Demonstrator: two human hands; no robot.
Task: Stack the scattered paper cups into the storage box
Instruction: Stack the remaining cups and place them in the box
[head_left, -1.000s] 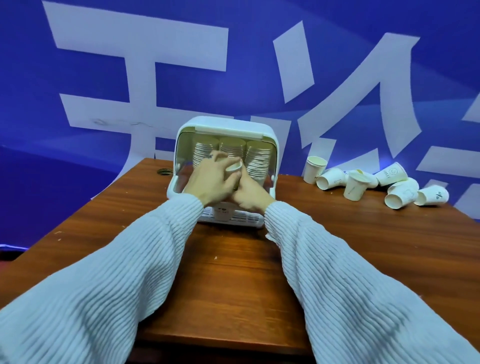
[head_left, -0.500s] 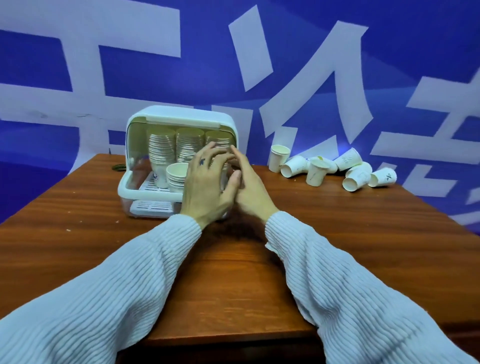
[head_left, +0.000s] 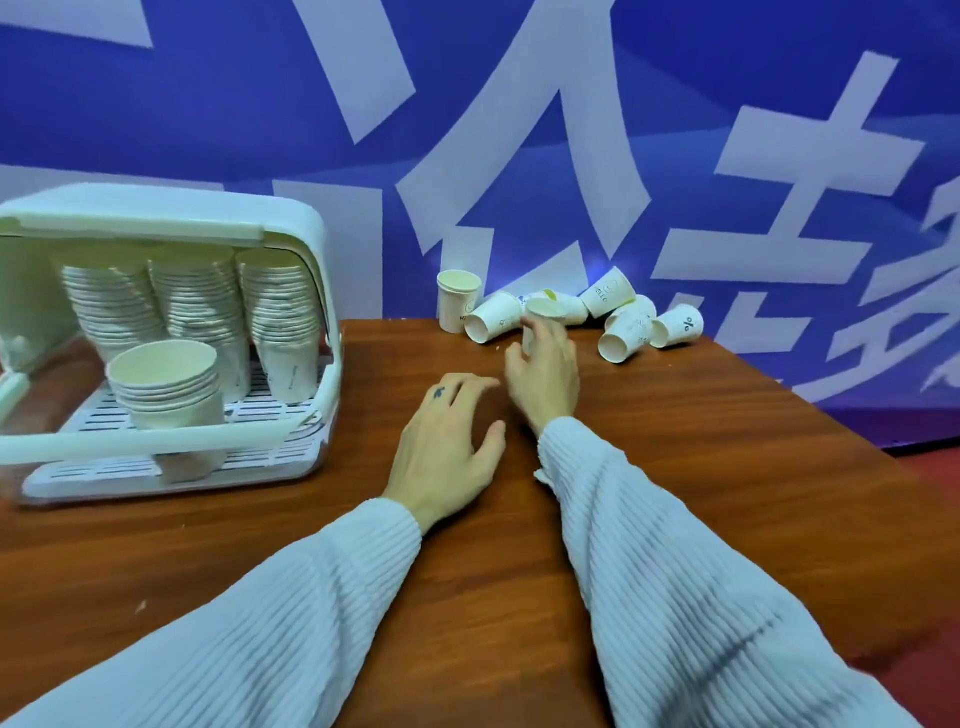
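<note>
The white storage box (head_left: 291, 218) stands open at the left of the wooden table. It holds three tall stacks of paper cups (head_left: 197, 306) at the back and a short stack (head_left: 166, 384) in front. Several loose paper cups (head_left: 626, 332) lie scattered at the table's far edge, and one stands upright (head_left: 457, 301). My right hand (head_left: 545, 379) reaches into the group, its fingers against the front of an upright cup (head_left: 545, 310), with the thumb apart from it. My left hand (head_left: 447, 447) hovers over the table with relaxed fingers and holds nothing.
A blue banner with large white characters (head_left: 519, 182) hangs right behind the table. The table's right edge (head_left: 883, 457) runs diagonally, with dark red floor beyond it. Bare wood (head_left: 467, 597) lies between the box and the cups.
Both hands have left the box, where a cup went onto the short front stack. They have moved right, and my right hand has reached the scattered cups. My view has swung right.
</note>
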